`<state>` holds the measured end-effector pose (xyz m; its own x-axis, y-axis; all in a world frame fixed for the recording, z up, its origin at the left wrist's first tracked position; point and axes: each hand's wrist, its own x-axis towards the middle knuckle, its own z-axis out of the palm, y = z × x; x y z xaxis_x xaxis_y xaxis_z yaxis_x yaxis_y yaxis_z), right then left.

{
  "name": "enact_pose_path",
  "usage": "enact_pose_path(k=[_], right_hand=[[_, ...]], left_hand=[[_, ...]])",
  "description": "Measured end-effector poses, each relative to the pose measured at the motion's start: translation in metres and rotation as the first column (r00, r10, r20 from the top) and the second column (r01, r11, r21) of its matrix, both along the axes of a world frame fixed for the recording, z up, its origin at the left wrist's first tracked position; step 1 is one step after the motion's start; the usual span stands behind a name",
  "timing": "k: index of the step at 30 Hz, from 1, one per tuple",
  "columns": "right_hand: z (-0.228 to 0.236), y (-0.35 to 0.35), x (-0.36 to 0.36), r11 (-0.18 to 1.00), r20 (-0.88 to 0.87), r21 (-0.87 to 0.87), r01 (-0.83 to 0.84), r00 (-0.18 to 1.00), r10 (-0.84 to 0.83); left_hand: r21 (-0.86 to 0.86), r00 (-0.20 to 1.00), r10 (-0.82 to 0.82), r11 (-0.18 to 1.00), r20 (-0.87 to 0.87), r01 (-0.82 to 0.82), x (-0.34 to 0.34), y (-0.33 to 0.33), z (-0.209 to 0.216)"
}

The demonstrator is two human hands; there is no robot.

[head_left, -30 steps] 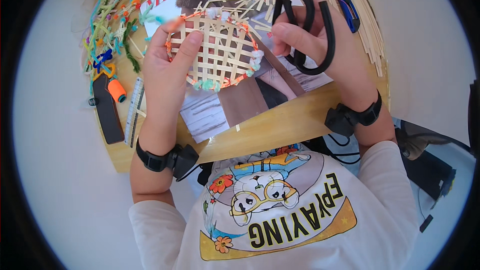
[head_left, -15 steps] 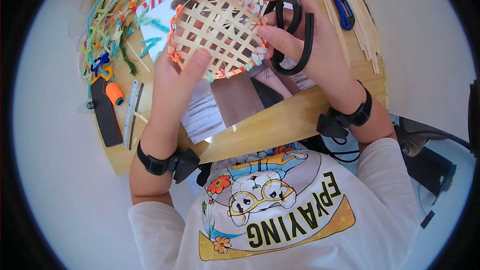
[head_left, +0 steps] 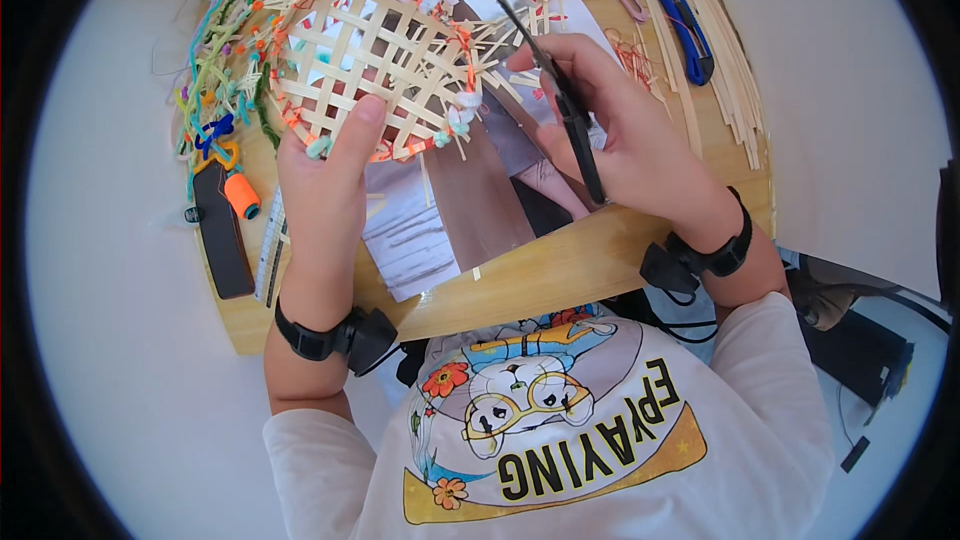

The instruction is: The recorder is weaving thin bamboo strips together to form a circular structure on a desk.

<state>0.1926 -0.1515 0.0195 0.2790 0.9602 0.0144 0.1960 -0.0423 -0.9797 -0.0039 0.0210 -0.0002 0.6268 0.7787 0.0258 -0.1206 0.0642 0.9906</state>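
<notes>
A: Setting?
B: A handicraft workspace; home or workshop cannot be told.
A: Evidence?
B: A wooden desk [head_left: 555,254] bearing pale flat strips [head_left: 728,70], fuzzy coloured stems [head_left: 208,130], an orange thread spool [head_left: 241,195] and a blue utility knife [head_left: 678,18]; above it, scissors [head_left: 575,120] and a woven lattice [head_left: 375,65].

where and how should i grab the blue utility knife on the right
Probably around its blue handle, from above on the near side: the broad end lies nearest, the narrow tip points away, and bamboo strips lie along its right.
</notes>
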Motion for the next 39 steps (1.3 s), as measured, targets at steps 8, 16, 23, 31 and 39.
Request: enact_pose_path(k=[8, 16, 23, 31, 39], right_hand=[[-0.012, 0.004, -0.01, 0.998, -0.044, 0.065, 0.019, 0.999, -0.016], [-0.009, 0.003, -0.009, 0.999, -0.096, 0.033, -0.004, 0.995, 0.007], [-0.005, 0.004, -0.011, 1.0, -0.167, 0.016, -0.025, 0.986, 0.028], [0.012, 0.001, -0.012, 0.991, -0.259, -0.122, -0.054, 0.966, 0.02], [0.012, -0.001, -0.014, 0.991, 0.009, -0.131, 0.012, 1.0, -0.011]], left_hand=[[-0.029, 0.999, -0.04, 0.999, -0.011, 0.04, 0.003, -0.012, 0.001], [-0.013, 0.995, -0.078, 0.997, -0.058, 0.077, 0.001, -0.009, -0.002], [0.016, 0.993, -0.098, 0.995, -0.064, 0.099, 0.0, -0.008, -0.003], [0.108, 0.996, -0.03, 0.993, -0.088, 0.039, 0.002, -0.013, 0.001], [0.077, 0.998, -0.021, 0.997, -0.054, 0.025, 0.002, -0.013, 0.003]])
